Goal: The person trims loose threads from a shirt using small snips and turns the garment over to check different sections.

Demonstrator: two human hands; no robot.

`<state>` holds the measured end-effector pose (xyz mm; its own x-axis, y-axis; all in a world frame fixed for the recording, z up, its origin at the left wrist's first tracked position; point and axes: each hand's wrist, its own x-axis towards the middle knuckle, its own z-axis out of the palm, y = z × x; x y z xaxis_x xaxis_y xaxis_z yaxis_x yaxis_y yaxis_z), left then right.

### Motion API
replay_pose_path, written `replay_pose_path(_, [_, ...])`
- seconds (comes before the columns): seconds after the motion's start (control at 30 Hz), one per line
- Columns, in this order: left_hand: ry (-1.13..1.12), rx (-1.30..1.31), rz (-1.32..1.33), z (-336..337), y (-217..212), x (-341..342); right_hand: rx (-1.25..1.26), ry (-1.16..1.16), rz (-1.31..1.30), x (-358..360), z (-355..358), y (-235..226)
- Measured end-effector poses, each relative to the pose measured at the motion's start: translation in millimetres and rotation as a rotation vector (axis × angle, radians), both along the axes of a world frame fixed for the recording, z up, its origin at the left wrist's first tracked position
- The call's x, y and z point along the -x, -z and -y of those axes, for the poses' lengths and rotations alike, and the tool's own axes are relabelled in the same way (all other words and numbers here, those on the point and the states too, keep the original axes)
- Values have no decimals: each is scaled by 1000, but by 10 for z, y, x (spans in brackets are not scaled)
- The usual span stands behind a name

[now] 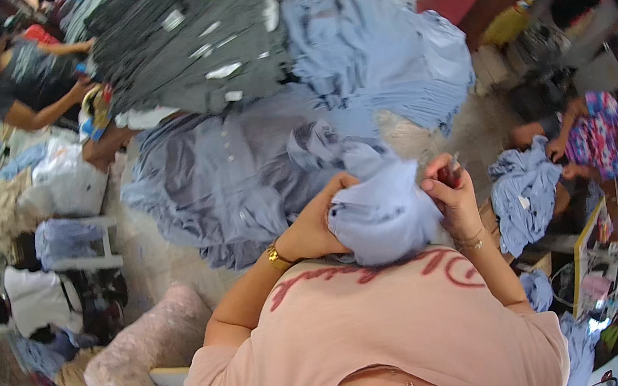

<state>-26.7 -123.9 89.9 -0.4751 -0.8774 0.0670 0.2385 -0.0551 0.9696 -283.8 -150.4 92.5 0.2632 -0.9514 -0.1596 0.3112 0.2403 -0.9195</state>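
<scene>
pale blue cloth [385, 218] is bunched up between both hands, close to the chest of the person in the pink top [376, 333]. left hand [321, 223] is closed over the left side of the bundle, fingers curled into the fabric, a gold watch [278, 257] on the wrist. right hand [450, 193] sits at the right edge of the bundle with its fingers pinched shut around a small tool [451, 168], too small to make out; a thin bracelet [474, 242] circles that wrist. just beyond the hands the same blue fabric runs on into a large heap of blue garments [258, 168] spread on the floor. behind that heap lies a pile of dark grey garments [185, 40] with white tags. at the right a seated person in a patterned top [597, 133] handles another blue piece [524, 194]. at the upper left a person in a dark shirt [24, 79] leans toward the grey pile. a mauve cushion [149, 350] lies at the lower left.
</scene>
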Motion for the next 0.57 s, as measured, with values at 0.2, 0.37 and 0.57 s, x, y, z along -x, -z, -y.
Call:
replay_pose_path(0.2, [122, 119, 135, 380, 151, 1059, -240, 519, -33, 993, -440, 265])
replay_pose_path(0.37, [108, -440, -93, 648, 182, 2146, -326, 749, 81, 1807, -693, 491])
replay_pose_path(0.57, [81, -441, -193, 1040, 335, 3098, -334, 890, 108, 2511, -1090, 729])
